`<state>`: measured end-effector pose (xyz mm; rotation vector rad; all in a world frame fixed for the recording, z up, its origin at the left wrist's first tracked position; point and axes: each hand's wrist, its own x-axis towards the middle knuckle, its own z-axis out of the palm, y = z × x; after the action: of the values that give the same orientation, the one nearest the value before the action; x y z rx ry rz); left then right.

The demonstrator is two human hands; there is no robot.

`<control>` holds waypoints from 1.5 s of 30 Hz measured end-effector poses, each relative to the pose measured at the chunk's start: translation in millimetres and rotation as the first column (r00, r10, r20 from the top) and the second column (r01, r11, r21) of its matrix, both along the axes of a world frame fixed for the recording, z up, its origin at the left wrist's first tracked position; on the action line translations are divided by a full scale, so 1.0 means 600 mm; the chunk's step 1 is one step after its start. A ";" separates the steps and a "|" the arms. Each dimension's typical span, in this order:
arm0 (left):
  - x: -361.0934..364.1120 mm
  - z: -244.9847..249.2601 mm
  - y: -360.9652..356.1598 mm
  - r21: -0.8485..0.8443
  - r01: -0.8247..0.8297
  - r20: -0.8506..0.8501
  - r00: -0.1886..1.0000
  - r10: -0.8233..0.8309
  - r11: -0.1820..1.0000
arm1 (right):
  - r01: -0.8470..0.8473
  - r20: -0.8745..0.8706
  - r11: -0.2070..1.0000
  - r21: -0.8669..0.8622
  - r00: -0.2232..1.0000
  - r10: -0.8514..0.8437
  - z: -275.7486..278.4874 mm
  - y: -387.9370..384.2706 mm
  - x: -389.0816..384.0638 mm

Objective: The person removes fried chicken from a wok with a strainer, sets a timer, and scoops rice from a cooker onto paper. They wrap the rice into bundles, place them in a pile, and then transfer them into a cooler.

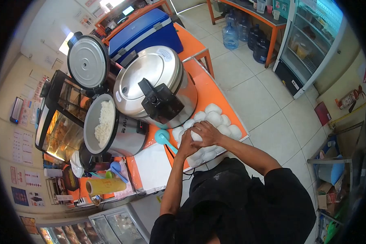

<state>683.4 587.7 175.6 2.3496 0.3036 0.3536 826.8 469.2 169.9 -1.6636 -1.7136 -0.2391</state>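
My left hand point(187, 145) and my right hand point(208, 134) are closed together around a white rounded packet point(196, 136), which shows only in part between the fingers. Beneath and around them, several similar white packets point(214, 118) are heaped on the orange table. Just left of my hands lies a turquoise rice scoop point(162, 137), its handle pointing toward my left wrist. Farther left, an open rice cooker point(128, 138) holds cooked white rice point(105, 124). A sheet of white paper point(152, 166) lies on the table near my left forearm.
Behind the packets stands a large steel cooker point(150, 87) with its lid down. A blue cooler box point(146, 36) sits beyond it. A lit food display case point(61, 120), a yellow roll point(105, 186) and a blue scoop point(118, 170) are at left. A glass-door fridge point(309, 44) stands at right.
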 end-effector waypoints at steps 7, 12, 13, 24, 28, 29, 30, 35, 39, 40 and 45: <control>0.008 0.007 -0.013 0.003 -0.078 0.159 0.984 0.077 0.997 | -0.015 -0.042 0.999 -0.043 0.999 0.013 -0.011 0.013 -0.001; 0.009 0.001 -0.006 -0.053 -0.064 0.119 0.990 0.070 0.997 | -0.026 -0.067 0.994 -0.108 0.998 0.019 -0.003 0.015 -0.006; 0.010 -0.004 -0.003 -0.092 -0.065 0.096 0.993 0.074 0.994 | -0.033 -0.087 0.991 -0.130 0.996 0.021 -0.003 0.015 -0.004; -0.159 0.027 0.006 -0.209 -0.289 0.040 0.952 0.304 0.934 | 0.291 -0.674 0.957 0.008 0.708 -0.210 0.068 -0.077 0.054; -0.318 -0.057 0.013 -0.322 -0.415 -0.066 0.906 0.418 0.851 | 0.502 -0.857 0.857 -0.113 0.387 -0.340 0.019 -0.178 0.018; -0.359 -0.080 0.017 -0.295 -0.446 -0.096 0.894 0.438 0.845 | 0.521 -0.851 0.842 -0.138 0.373 -0.370 -0.003 -0.199 -0.009; -0.399 -0.103 0.021 -0.268 -0.475 -0.126 0.880 0.458 0.838 | 0.503 -0.830 0.843 -0.192 0.375 -0.413 -0.035 -0.217 -0.043; -0.506 -0.169 0.061 -0.058 -0.478 -0.148 0.872 0.466 0.876 | 0.198 -0.797 0.851 -0.487 0.297 -0.526 -0.097 -0.202 -0.280; -0.552 -0.186 0.081 0.025 -0.402 -0.129 0.907 0.401 0.915 | 0.007 -0.558 0.889 -0.458 0.776 -0.294 -0.036 -0.017 -0.400; -0.561 -0.188 0.085 0.042 -0.394 -0.127 0.909 0.396 0.918 | 0.056 -0.470 0.912 -0.407 0.843 -0.262 -0.028 0.047 -0.409; -0.607 -0.177 0.112 0.089 -0.327 -0.164 0.927 0.338 0.941 | 0.327 -0.117 0.906 -0.269 0.922 -0.368 -0.105 0.284 -0.407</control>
<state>318.9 655.1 69.2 2.3912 0.7946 0.3163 582.6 639.5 106.8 -2.1103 -1.3548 -0.0512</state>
